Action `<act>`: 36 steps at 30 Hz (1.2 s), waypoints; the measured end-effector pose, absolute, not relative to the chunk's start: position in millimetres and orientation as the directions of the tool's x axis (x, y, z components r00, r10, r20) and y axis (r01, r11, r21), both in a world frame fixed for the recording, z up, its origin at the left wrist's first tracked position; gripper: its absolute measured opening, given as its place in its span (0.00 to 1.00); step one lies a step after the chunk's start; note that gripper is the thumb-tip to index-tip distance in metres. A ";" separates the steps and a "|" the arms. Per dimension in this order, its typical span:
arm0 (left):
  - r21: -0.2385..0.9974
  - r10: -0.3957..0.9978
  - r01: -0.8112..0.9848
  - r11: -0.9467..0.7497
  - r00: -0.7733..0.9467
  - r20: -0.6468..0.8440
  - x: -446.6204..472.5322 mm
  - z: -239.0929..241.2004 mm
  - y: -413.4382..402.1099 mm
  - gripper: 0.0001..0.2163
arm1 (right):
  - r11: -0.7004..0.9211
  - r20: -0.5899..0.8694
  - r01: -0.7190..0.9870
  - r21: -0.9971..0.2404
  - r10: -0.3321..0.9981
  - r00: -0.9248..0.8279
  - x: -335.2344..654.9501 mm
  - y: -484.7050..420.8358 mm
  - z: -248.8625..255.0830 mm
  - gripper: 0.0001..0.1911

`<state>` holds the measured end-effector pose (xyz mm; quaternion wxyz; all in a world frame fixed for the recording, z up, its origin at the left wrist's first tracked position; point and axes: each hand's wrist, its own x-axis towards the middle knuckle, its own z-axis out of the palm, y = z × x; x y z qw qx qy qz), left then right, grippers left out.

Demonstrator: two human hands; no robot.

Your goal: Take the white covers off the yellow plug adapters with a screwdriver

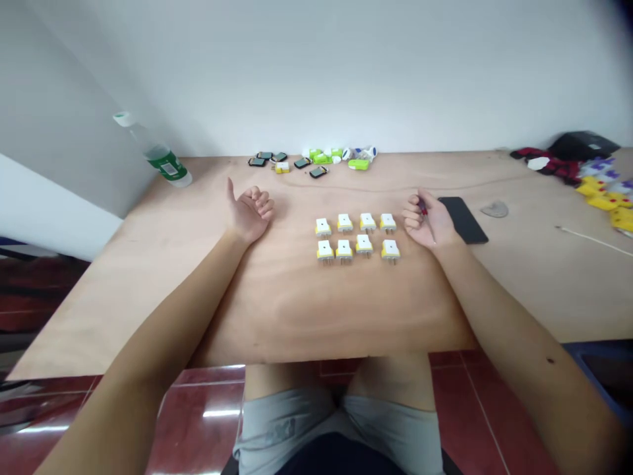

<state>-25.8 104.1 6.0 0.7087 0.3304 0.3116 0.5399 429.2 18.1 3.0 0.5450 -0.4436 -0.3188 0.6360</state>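
Note:
Palm up on the wooden table, my left hand [251, 212] holds nothing; its fingers curl loosely and the thumb stands apart. In my right hand [429, 218], also palm up, lies a small screwdriver [425, 214] with a dark red handle, its thin metal shaft pointing toward the wrist. Between the hands, several white and yellow plug adapters [364, 245] form two rows, each with a small hole on top and metal prongs toward me. The nearest to my right hand is the plug adapter [388, 222] at the back row's right end.
A black phone [463, 220] lies beside my right wrist, and a grey flat piece [495, 209] further right. Along the wall are small dark devices [319, 171], green and white parts [322, 157] and a plastic bottle [165, 161]. Yellow and purple items [601, 191] sit far right.

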 end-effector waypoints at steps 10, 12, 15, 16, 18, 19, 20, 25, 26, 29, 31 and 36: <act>0.892 0.961 -0.435 0.122 0.275 0.002 -14.9 3.7 98.6 0.38 | -0.219 -0.224 -0.436 -0.873 0.974 -0.042 427.8 18.9 2.1 0.23; 0.949 0.976 -0.313 -0.029 0.196 0.094 -6.6 0.0 92.2 0.37 | -0.223 -0.225 -0.444 -0.868 0.973 -0.047 428.5 19.5 1.2 0.22; 0.896 0.901 0.115 -0.430 0.112 0.418 7.7 -3.8 73.9 0.32 | -0.226 -0.230 -0.447 -0.865 0.972 -0.046 429.5 20.0 0.6 0.21; 0.872 0.883 0.157 -0.464 0.162 0.441 11.9 -3.8 66.1 0.30 | -0.228 -0.232 -0.445 -0.866 0.972 -0.045 429.7 20.0 0.8 0.21; 0.833 0.843 0.192 -0.519 0.280 0.460 18.3 -1.9 49.3 0.23 | -0.231 -0.236 -0.436 -0.870 0.971 -0.043 430.0 20.1 1.6 0.21; 0.756 0.754 0.222 -0.616 0.443 0.485 20.4 -0.8 41.0 0.19 | -0.230 -0.235 -0.430 -0.873 0.971 -0.042 430.1 20.2 1.9 0.22; 0.668 0.631 0.206 -0.715 0.601 0.491 21.6 -0.1 33.1 0.15 | -0.228 -0.233 -0.425 -0.876 0.972 -0.040 430.0 20.5 2.0 0.22; 0.254 0.321 0.225 -0.941 0.833 0.450 21.6 -7.1 3.8 0.14 | -0.194 -0.210 -0.408 -0.892 0.978 -0.004 427.8 22.5 0.1 0.25; 0.197 0.304 0.238 -0.951 0.834 0.460 21.0 -9.6 0.2 0.14 | -0.176 -0.197 -0.403 -0.898 0.980 0.013 427.1 22.3 0.6 0.26; 0.130 0.287 0.256 -0.958 0.824 0.488 18.3 -14.7 -6.8 0.10 | -0.090 -0.125 -0.346 -0.934 0.989 0.081 424.2 19.5 7.8 0.32; 0.139 0.302 0.269 -0.953 0.806 0.510 14.4 -16.0 -9.4 0.08 | -0.038 -0.076 -0.306 -0.951 0.991 0.113 420.2 16.3 18.0 0.33; 0.366 0.392 0.219 -0.905 0.765 0.511 -1.2 -16.6 -10.7 0.06 | 0.024 -0.012 -0.273 -0.962 0.992 0.129 381.6 5.4 49.1 0.30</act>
